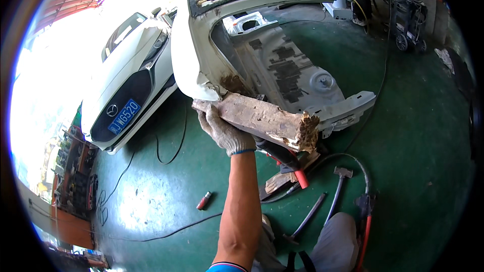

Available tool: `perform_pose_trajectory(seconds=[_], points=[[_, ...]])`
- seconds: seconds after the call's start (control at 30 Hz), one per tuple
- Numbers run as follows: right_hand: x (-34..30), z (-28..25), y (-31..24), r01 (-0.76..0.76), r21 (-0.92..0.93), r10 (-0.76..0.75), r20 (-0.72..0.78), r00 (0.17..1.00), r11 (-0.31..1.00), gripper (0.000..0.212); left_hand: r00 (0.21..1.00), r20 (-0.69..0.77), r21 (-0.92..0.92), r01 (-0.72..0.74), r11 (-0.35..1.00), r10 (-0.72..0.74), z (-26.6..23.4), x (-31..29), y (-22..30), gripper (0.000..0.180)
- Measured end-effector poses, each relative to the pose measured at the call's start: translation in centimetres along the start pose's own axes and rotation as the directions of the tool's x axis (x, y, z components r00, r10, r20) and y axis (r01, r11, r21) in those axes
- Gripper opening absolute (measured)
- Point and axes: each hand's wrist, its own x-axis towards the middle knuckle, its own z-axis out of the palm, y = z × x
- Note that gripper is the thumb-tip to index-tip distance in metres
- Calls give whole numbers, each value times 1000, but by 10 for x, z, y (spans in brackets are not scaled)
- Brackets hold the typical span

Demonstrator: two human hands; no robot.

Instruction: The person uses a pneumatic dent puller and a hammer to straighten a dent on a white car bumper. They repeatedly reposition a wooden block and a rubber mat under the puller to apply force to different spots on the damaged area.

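Wood (252, 116), rough and squared off, slants in the head view just on the person's side of the shell (186, 55), its near-left end at the shell's torn lower corner; whether the two touch cannot be told. Its other end, right of that corner, is broken and splintered. The left hand (222, 130), in a pale knit glove, grips the wood from beneath, fingers curled about the end closest to the shell's corner. The right hand is out of sight, so its grip cannot be told. Left of the shell stands a white car (131, 78). Nearer the person than the shell, partly under the wood, is a black and red tool (282, 155). Farther from the shell, on the green floor (403, 171), lie a hammer (337, 191) and a red cylinder (203, 201).
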Motion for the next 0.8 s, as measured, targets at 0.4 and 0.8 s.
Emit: perform_pose_trajectory(seconds=[0.4, 0.8], points=[[-57, -19, -150, -93, -54, 96, 56, 994, 994, 34, 999, -43, 43, 18, 999, -16, -6, 0, -1, 68], [27, -3, 70, 115, -131, -113, 23, 993, 985, 32, 998, -69, 42, -2, 999, 5, 5, -4, 2, 56]])
